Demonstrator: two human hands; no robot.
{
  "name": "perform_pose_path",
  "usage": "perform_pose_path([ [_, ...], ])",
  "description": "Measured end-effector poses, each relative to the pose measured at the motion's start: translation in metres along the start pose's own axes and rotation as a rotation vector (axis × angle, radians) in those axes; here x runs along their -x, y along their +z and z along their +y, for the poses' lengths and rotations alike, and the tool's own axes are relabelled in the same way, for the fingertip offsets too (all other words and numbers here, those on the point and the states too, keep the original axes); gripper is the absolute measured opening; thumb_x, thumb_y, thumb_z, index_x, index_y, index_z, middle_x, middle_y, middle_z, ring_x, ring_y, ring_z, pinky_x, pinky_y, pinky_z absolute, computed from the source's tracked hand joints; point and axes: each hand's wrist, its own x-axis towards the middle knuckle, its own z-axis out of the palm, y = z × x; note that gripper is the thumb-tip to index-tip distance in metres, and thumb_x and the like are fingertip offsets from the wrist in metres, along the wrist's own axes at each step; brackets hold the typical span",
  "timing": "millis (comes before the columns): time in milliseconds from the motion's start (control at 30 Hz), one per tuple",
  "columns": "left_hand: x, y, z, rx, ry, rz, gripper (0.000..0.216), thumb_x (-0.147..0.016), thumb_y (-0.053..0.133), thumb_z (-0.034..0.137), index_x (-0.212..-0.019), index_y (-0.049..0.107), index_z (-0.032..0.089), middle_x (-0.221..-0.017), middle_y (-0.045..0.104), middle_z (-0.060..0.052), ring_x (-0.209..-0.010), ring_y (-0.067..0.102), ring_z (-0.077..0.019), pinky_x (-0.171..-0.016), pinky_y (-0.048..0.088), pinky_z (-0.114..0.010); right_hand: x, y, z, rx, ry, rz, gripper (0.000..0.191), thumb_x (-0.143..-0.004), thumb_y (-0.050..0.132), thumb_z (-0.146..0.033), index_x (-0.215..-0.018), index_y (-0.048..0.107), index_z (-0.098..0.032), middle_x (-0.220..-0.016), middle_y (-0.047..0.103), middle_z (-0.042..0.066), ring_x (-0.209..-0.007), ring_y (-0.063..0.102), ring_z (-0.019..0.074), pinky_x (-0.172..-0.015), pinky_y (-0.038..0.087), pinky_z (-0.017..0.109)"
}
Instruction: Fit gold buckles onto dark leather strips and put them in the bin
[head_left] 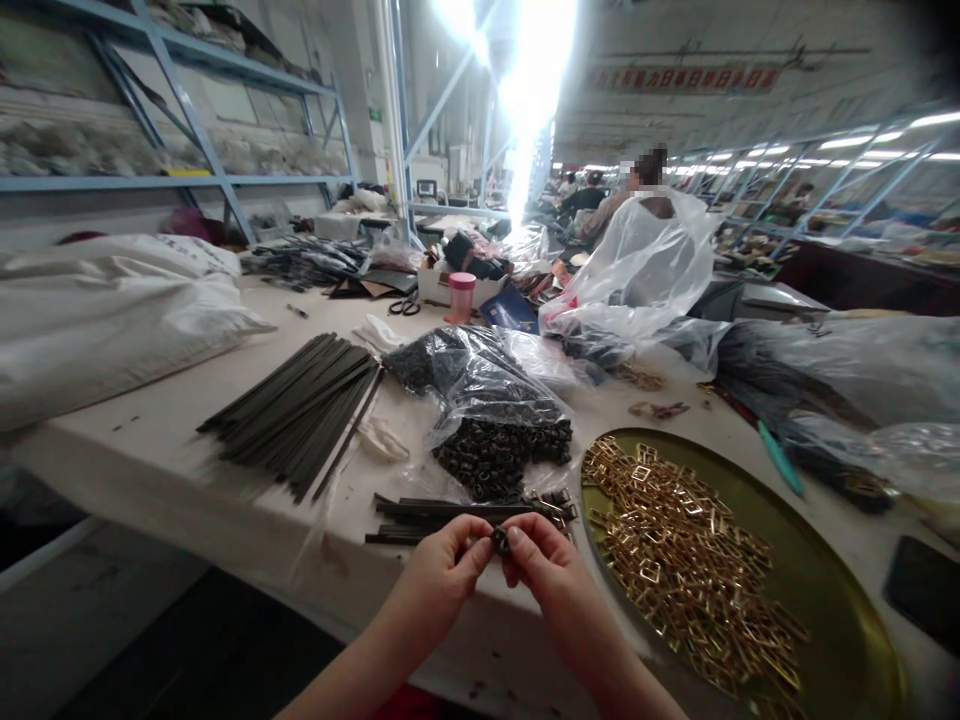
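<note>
My left hand (442, 568) and my right hand (541, 562) meet at the table's near edge, both pinched on one small dark metal piece (500, 541) between their fingertips. Just beyond the hands lies a short stack of dark strips (420, 518). Behind that, an open clear plastic bag spills a heap of small dark metal rings (499, 455). To the right of my right hand sits a round brass-coloured tray (825, 560) holding several gold square buckles (686, 550).
A fan of long dark strips (300, 410) lies at left on the table, a big white sack (105, 310) beyond it. Scissors (405, 305), a pink cup (461, 295), plastic bags and a dark phone (926, 590) are around. Another person (637, 200) sits far behind. Blue shelving stands at left.
</note>
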Motion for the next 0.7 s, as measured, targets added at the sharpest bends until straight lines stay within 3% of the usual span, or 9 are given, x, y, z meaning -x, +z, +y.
perform_pose_path([
  [167, 0.005, -0.001, 0.0, -0.169, 0.025, 0.044, 0.024, -0.082, 0.045, 0.039, -0.084, 0.056, 0.017, -0.066, 0.052, 0.003, -0.06, 0.046, -0.0109, -0.058, 0.035, -0.021, -0.002, 0.003, 0.014, -0.236, 0.031, 0.057, 0.03, -0.071, 0.063, -0.045, -0.075, 0.052, -0.018, -0.056, 0.045, -0.006, -0.049, 0.038, 0.0063, -0.049, 0.032, 0.02],
  [233, 0.006, -0.001, 0.001, -0.255, 0.056, 0.062, 0.021, -0.083, 0.043, 0.035, -0.083, 0.057, 0.018, -0.072, 0.058, 0.002, -0.068, 0.051, -0.013, -0.065, 0.036, -0.022, -0.002, 0.005, 0.017, -0.216, 0.028, 0.055, 0.03, -0.073, 0.06, -0.046, -0.073, 0.05, -0.018, -0.055, 0.044, -0.006, -0.049, 0.037, 0.0064, -0.049, 0.032, 0.02],
  [400, 0.007, 0.002, 0.006, -0.343, 0.087, 0.067, 0.021, -0.084, 0.041, 0.032, -0.082, 0.058, 0.02, -0.074, 0.061, 0.001, -0.07, 0.054, -0.0142, -0.068, 0.037, -0.023, 0.001, 0.011, 0.019, 0.083, -0.113, 0.134, 0.032, -0.078, 0.051, -0.048, -0.069, 0.046, -0.018, -0.053, 0.043, -0.005, -0.05, 0.04, 0.0086, -0.053, 0.035, 0.022],
  [533, 0.004, 0.007, 0.006, -0.198, 0.06, 0.048, 0.022, -0.082, 0.044, 0.035, -0.079, 0.057, 0.017, -0.073, 0.058, 0.001, -0.07, 0.052, -0.0135, -0.066, 0.038, -0.021, 0.003, 0.01, 0.024, 0.34, -0.311, 0.251, 0.02, -0.084, 0.044, -0.04, -0.082, 0.048, -0.02, -0.064, 0.049, -0.002, -0.056, 0.046, 0.0118, -0.054, 0.038, 0.025],
  [633, 0.0, 0.009, 0.0, -0.067, -0.028, 0.004, 0.028, -0.078, 0.047, 0.041, -0.081, 0.057, 0.015, -0.064, 0.051, 0.003, -0.056, 0.043, -0.0102, -0.053, 0.034, -0.02, 0.002, 0.003, 0.029, 0.659, -0.559, 0.211, 0.012, -0.087, 0.041, -0.027, -0.088, 0.052, -0.02, -0.073, 0.056, 0.003, -0.064, 0.051, 0.014, -0.06, 0.04, 0.026],
  [700, -0.003, 0.008, -0.006, 0.011, -0.076, -0.038, 0.033, -0.074, 0.05, 0.045, -0.083, 0.056, 0.014, -0.06, 0.047, 0.005, -0.049, 0.036, -0.0083, -0.047, 0.03, -0.02, 0.001, -0.002, 0.029, 0.862, -0.719, 0.152, 0.014, -0.086, 0.042, -0.023, -0.086, 0.055, -0.02, -0.068, 0.057, 0.003, -0.062, 0.051, 0.0143, -0.059, 0.04, 0.026],
])
